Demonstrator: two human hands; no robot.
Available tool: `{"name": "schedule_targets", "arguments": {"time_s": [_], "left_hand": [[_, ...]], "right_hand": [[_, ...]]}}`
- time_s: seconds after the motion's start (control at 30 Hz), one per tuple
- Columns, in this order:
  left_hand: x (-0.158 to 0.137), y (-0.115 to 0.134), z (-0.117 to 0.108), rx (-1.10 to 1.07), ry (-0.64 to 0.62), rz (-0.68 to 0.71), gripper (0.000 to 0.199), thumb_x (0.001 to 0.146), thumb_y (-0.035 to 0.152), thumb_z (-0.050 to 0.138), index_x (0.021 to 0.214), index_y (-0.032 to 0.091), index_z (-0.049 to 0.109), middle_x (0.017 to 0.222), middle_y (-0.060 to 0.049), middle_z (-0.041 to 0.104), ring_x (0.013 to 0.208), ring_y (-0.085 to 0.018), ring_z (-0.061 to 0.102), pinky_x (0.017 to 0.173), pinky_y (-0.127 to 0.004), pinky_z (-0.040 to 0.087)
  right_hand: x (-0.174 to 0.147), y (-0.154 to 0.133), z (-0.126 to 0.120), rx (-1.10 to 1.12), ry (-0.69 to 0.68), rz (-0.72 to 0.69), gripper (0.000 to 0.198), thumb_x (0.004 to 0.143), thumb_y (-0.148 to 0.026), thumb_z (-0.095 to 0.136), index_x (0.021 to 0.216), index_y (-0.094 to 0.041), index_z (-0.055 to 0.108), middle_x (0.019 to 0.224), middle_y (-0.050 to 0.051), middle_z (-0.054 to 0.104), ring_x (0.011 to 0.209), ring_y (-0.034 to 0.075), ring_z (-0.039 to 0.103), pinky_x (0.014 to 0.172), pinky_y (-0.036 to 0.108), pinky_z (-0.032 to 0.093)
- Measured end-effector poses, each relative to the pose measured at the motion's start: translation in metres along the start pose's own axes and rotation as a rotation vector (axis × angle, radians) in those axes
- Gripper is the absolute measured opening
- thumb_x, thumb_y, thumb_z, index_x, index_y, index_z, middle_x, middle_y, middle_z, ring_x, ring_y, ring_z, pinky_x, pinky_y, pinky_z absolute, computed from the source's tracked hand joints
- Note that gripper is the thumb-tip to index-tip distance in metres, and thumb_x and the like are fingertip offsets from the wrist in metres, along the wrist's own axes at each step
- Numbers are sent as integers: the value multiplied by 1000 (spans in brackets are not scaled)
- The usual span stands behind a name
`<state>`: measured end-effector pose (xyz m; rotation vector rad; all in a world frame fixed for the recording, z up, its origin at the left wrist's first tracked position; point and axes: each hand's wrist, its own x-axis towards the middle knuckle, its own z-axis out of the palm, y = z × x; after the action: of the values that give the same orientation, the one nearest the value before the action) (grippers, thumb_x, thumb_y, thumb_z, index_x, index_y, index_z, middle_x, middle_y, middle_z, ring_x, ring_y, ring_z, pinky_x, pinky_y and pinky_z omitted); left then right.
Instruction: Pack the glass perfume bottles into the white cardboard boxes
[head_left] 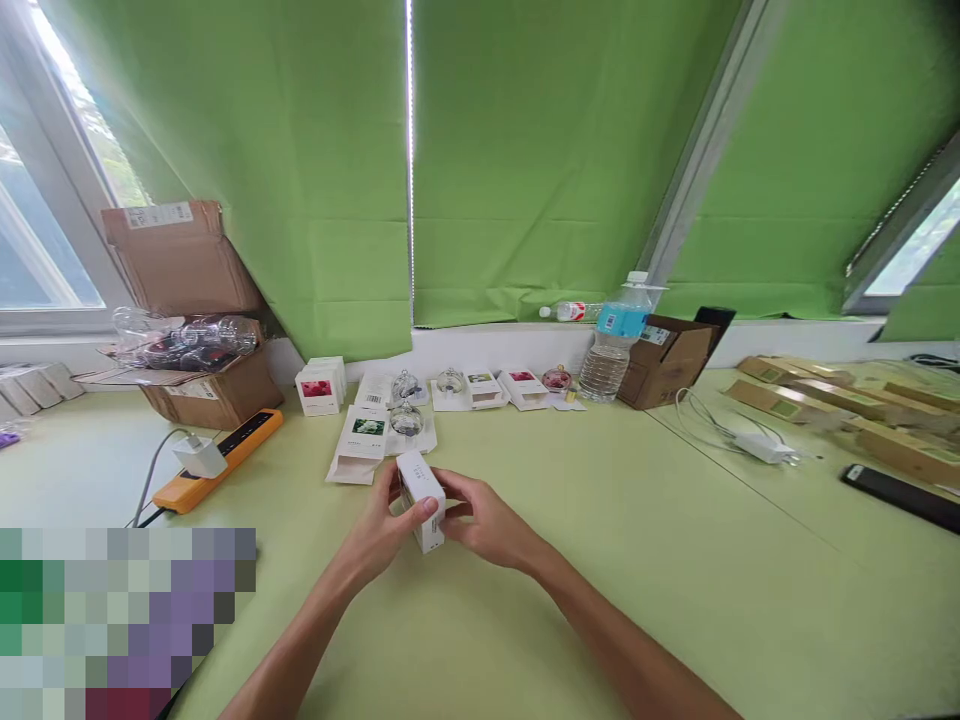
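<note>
A small white carton [420, 482] with fine print on top stands upright above the near middle of the table, between my two hands. My left hand [381, 530] grips its left side, thumb across the near upper edge. On the right side, the fingers of my right hand [480, 518] are closed around it; their tips are partly hidden. Just beyond lies an open white box [364, 436] with a green and white picture. Beside that box sits a clear round glass jar [406, 420]. Behind are another clear glass jar [450, 381] and a pink one [557, 378].
White boxes [318, 392] stand in a row at the back. A large water bottle [606, 350] stands beside a brown carton [660, 365]. An orange power strip [225, 465] lies left, near an open cardboard box [210, 395]. Far right are a black phone-like object [900, 495] and flat brown boxes [900, 445].
</note>
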<state>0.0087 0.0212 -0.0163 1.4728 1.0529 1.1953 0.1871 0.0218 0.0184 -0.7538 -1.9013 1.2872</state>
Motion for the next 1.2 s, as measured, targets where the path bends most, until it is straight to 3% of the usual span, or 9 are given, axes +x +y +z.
{"name": "schedule_targets", "arguments": {"time_s": [0.13,0.43,0.63,0.73,1.2], "left_hand": [[1,-5,-1,34,-10,30,56,78,41,66,125,21,42,126,-11,54,118,-26,50,98,-41,40],[2,-8,-2,78,-12,61,54,80,41,63,124,20,42,121,-10,55,114,-24,52,98,-40,39],[4,-4,-3,101,7,73,41,83,43,58,115,19,51,115,-9,61,107,-23,57,93,-37,43],[5,-3,-5,98,13,86,38,83,43,58,112,18,53,113,-9,62,104,-23,59,92,-37,44],[6,0,-7,106,92,7,46,77,43,65,115,20,54,114,-8,63,98,-21,61,81,-33,52]], "right_hand": [[-1,1,4,-66,3,35,65,76,-14,62,136,-29,43,123,3,60,95,19,63,80,33,53],[0,1,5,-160,30,46,52,77,-17,61,128,-26,51,104,1,67,89,18,63,80,31,51],[0,5,-3,-236,45,62,36,78,-20,61,114,-21,60,99,2,67,88,18,62,79,31,50],[0,8,-7,-257,63,62,31,79,-20,60,109,-20,61,100,2,68,88,19,62,79,31,50],[3,17,-17,-232,119,19,41,82,-18,56,123,-23,54,114,6,65,99,20,62,80,33,53]]}}
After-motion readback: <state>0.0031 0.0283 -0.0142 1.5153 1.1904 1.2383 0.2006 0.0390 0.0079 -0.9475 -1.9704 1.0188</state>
